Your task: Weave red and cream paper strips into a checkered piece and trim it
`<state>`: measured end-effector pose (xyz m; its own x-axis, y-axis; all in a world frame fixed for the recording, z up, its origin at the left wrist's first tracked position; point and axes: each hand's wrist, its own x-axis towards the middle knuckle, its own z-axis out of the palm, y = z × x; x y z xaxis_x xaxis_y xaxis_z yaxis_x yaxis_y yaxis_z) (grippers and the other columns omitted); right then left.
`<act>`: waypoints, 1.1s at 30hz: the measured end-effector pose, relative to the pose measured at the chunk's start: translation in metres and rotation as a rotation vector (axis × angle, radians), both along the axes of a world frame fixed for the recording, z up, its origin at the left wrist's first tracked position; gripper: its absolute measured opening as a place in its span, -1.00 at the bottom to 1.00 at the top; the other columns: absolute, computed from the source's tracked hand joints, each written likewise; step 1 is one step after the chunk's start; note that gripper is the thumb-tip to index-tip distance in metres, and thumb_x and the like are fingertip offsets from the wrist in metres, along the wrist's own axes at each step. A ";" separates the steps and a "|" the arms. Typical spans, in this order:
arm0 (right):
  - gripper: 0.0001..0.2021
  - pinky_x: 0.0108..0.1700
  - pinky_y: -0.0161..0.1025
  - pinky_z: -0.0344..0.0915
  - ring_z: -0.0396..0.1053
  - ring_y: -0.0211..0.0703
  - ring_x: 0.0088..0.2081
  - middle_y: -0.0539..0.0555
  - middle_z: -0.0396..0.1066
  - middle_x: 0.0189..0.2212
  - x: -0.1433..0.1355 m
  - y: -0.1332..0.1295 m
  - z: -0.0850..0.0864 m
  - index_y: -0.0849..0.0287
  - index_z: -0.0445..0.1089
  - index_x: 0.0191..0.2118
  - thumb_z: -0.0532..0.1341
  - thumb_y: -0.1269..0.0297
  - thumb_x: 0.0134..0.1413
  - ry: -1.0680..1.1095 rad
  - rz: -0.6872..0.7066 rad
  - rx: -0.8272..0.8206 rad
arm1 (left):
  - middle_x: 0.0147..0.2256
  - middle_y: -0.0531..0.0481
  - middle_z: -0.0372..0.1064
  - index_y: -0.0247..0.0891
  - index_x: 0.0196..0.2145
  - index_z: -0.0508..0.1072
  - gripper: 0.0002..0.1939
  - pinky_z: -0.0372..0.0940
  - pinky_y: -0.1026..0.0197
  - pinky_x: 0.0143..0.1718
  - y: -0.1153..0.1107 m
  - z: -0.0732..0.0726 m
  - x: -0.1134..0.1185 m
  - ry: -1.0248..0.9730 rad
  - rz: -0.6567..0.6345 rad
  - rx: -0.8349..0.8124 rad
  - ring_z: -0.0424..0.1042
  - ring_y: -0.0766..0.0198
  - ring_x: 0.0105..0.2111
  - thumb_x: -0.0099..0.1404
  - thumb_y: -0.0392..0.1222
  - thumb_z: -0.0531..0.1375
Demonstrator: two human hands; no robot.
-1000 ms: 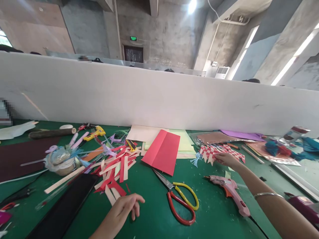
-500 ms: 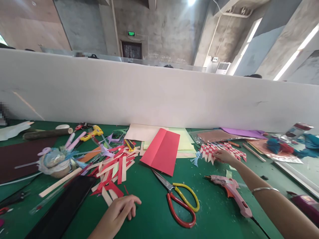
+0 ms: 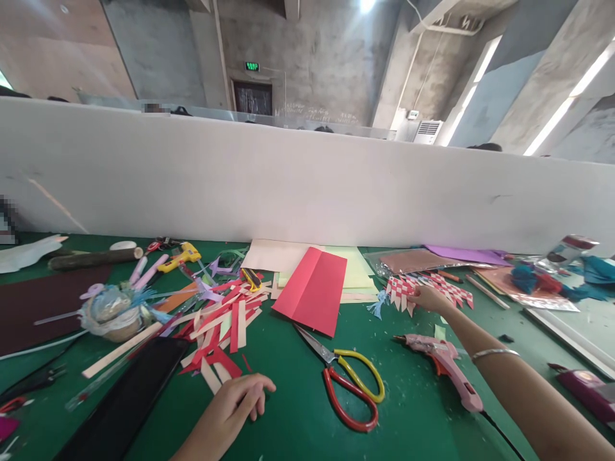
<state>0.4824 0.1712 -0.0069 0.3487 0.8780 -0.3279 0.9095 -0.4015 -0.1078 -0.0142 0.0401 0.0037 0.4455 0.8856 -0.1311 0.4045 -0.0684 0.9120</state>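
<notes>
My right hand (image 3: 430, 299) reaches out to a red-and-white checkered woven paper piece (image 3: 400, 289) with pointed strip ends, its fingertips closed on the front edge. A light blue tassel (image 3: 378, 306) lies at that piece's left end. My left hand (image 3: 243, 400) rests on the table with its fingers loosely bent and nothing in them, just in front of a pile of red and cream paper strips (image 3: 234, 325). Between my hands are large scissors (image 3: 354, 389) with one red and one yellow handle, blades partly apart. A folded red paper sheet (image 3: 314, 291) lies beyond the scissors.
A pink glue gun (image 3: 444, 365) lies below my right forearm. Cream and yellow sheets (image 3: 358, 269) lie under the red one. At left are a black case (image 3: 129, 397), a wrapped bowl (image 3: 115, 314) and a yellow glue gun (image 3: 180, 256). A white partition (image 3: 307, 179) stands behind.
The view has shifted slightly. My right hand stays at the woven paper piece and my left hand stays on the table. Nothing else has visibly changed.
</notes>
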 end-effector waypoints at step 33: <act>-0.40 -0.08 -0.16 0.19 0.20 0.04 0.02 0.21 0.23 0.03 -0.235 -0.057 0.040 0.17 0.12 0.12 0.16 0.05 -0.05 -0.065 0.810 0.404 | -0.54 0.05 0.38 -0.22 -0.33 0.46 -0.66 0.19 0.37 -0.42 -0.011 0.005 0.003 0.248 -0.088 0.231 0.33 0.36 -0.51 0.34 -0.18 -0.09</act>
<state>0.2469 0.1143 0.0327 -0.4186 0.9064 0.0571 0.9061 0.4211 -0.0404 -0.0112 0.0289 0.0084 0.5013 0.8641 -0.0457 0.5954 -0.3060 0.7429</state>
